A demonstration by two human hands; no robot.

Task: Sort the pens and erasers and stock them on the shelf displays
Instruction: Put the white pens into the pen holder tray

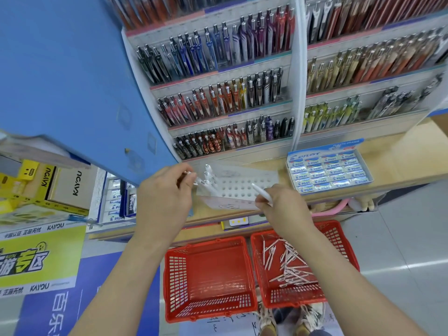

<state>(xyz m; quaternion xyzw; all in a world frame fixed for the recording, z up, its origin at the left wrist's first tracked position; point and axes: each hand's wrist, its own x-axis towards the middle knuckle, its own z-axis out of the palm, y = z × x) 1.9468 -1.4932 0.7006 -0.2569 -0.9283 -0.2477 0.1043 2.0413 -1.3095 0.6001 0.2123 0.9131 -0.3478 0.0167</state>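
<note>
A white pen holder tray (242, 185) with rows of round holes lies on the wooden counter, with a few white pens (208, 177) standing in its left column. My left hand (164, 192) pinches a white pen at the tray's left edge. My right hand (282, 204) grips another white pen (261, 192), its tip pointing up-left over the tray's holes. On the floor below, the right red basket (339, 241) holds several loose white pens (288, 265). The left red basket (208, 277) holds nothing. A box of Pilot erasers (329, 170) sits to the tray's right.
Tiered pen displays (225, 93) full of coloured pens rise behind the counter (400, 154). A blue panel (60, 76) stands at the left. Yellow Kayou boxes (46, 187) and more eraser boxes (116, 200) lie at the left. My shoes (308, 321) stand behind the baskets.
</note>
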